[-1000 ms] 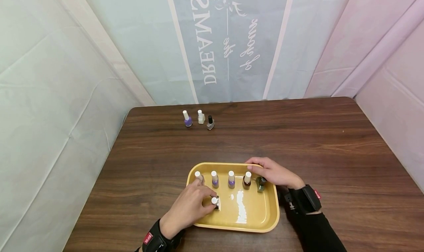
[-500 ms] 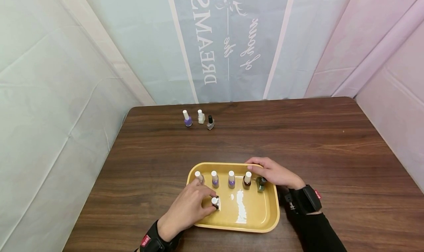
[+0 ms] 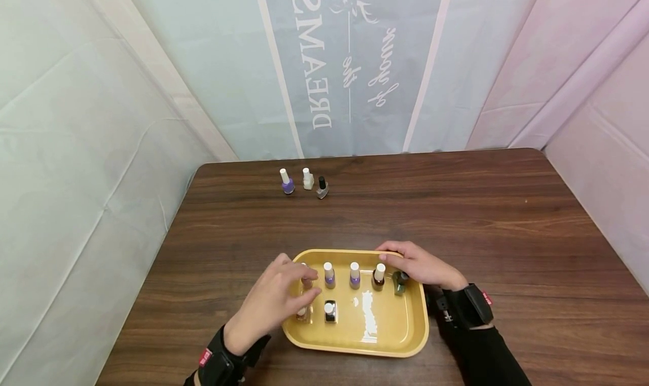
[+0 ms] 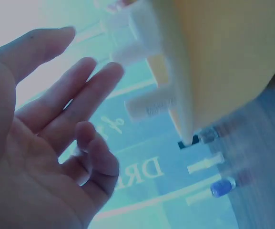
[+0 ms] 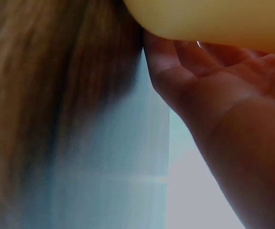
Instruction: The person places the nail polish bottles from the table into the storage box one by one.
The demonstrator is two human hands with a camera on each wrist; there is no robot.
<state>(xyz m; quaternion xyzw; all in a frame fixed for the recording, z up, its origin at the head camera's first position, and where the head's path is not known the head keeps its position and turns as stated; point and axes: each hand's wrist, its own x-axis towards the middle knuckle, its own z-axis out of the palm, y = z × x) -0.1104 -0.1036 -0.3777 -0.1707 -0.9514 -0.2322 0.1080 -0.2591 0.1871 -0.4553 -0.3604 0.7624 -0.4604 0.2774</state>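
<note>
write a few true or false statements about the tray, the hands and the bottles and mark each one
1. The right hand grips the yellow tray. True.
2. The left hand is pinching a bottle. False: it holds nothing.
3. The purple bottle on the table has a white cap. True.
4. Every bottle is in the tray. False: three are on the table.
5. The green bottle has a white cap. False: its cap is dark.

A pale cloth backdrop (with white lettering) hangs behind the wood-grain table.
</note>
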